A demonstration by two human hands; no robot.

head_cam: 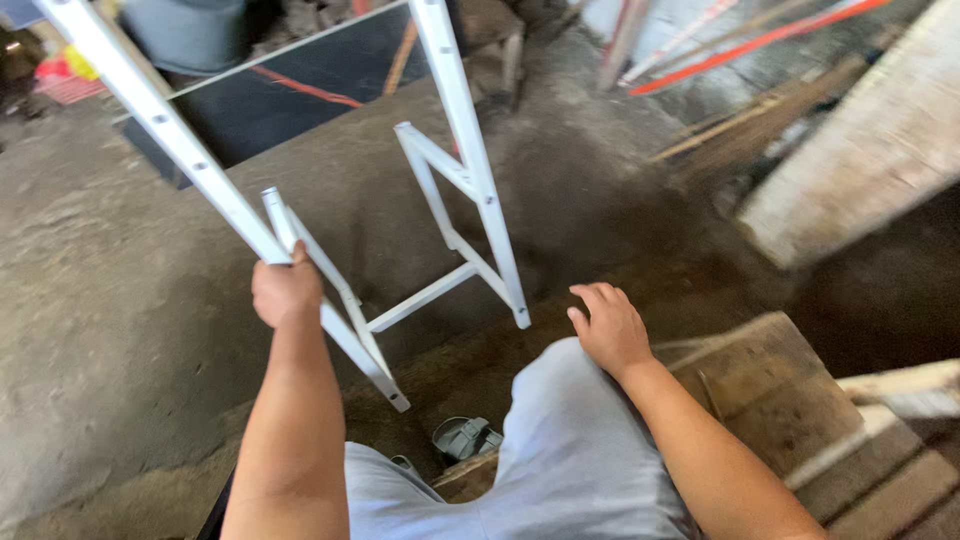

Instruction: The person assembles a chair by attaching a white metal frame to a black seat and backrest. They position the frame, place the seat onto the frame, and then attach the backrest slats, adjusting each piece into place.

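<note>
Left hand [285, 292] was closed around one rail of a white metal frame [450, 180], which stood on the dirt floor [100, 300] with its top cut off by the picture's edge. Right hand [610, 328] lay open, resting on the grey-clad knee [570, 420]. Background planks [870, 150] were blurred.

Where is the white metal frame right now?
In the head view, the white metal frame stands left of centre on the dirt floor, gripped by the left hand.
</note>
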